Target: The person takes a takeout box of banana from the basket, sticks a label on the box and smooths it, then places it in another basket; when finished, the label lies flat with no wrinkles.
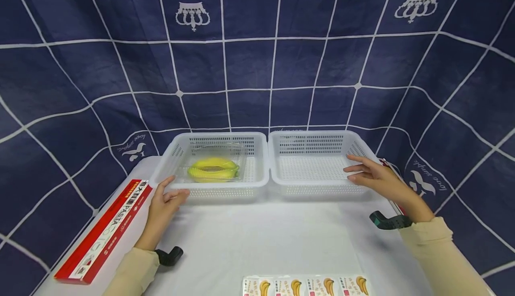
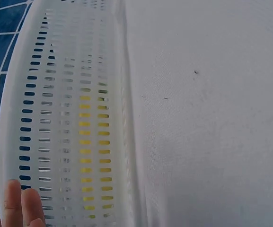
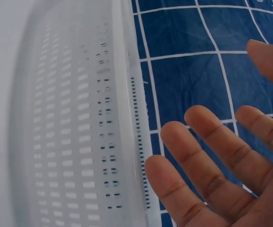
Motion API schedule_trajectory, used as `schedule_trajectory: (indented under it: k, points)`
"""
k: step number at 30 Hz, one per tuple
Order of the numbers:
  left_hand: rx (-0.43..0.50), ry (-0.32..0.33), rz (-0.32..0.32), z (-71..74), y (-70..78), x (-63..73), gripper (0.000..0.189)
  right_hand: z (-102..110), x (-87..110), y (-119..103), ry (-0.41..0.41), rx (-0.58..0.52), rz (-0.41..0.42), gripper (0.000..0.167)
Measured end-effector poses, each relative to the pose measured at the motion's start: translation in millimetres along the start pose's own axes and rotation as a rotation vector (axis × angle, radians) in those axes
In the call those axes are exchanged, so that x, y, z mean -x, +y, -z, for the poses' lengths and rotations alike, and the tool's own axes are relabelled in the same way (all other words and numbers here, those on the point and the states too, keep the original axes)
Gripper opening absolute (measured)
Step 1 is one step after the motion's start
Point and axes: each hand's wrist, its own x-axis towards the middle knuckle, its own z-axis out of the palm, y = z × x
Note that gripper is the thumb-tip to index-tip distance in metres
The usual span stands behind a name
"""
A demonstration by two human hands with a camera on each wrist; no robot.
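Note:
Two white perforated baskets stand side by side. Inside the left basket (image 1: 263, 180) is a clear plastic box (image 1: 242, 153) holding yellow fruit (image 1: 213, 169) with a greenish tip. My left hand (image 1: 162, 206) is at that basket's front left corner, fingers loosely bent; its fingertips (image 2: 12, 203) overlap the rim in the left wrist view. The right basket (image 1: 318, 182) shows its bare slotted floor. Over its right side hovers my right hand (image 1: 374, 177), fingers spread and slightly bent, nothing in them. In the right wrist view the fingers (image 3: 183, 146) spread beside the basket rim.
A red and white pasta box (image 1: 106, 231) lies along the table's left side. At the front edge is a sheet of banana labels (image 1: 307, 285). Another red-edged item (image 1: 396, 206) shows partly behind my right arm. A dark blue curtain (image 1: 249, 63) hangs behind the baskets.

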Motion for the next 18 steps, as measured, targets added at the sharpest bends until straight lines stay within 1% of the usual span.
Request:
schedule_trajectory:
  k: [4, 7, 9, 15, 18]
  points:
    - [0.029, 0.034, -0.009, -4.4, -2.6, -6.1, 0.08, -3.2, -11.3, 1.7, -0.043, -0.096, -0.019, 0.063]
    - [0.049, 0.04, 0.0, -7.6, -3.9, -10.5, 0.081, -5.7, -18.9, 1.9, -0.066, -0.13, -0.037, 0.063]
    - [0.061, 0.047, 0.007, -9.4, -4.2, -12.9, 0.08, -8.0, -24.1, 1.7, -0.068, -0.133, -0.039, 0.063]
    - [0.088, 0.111, 0.006, -14.4, -3.4, -18.5, 0.076, -15.4, -38.3, 2.3, -0.062, -0.143, -0.035, 0.059]
    - [0.1, 0.129, 0.005, -17.1, -3.0, -20.4, 0.074, -19.1, -44.6, 2.6, -0.059, -0.15, -0.044, 0.058]
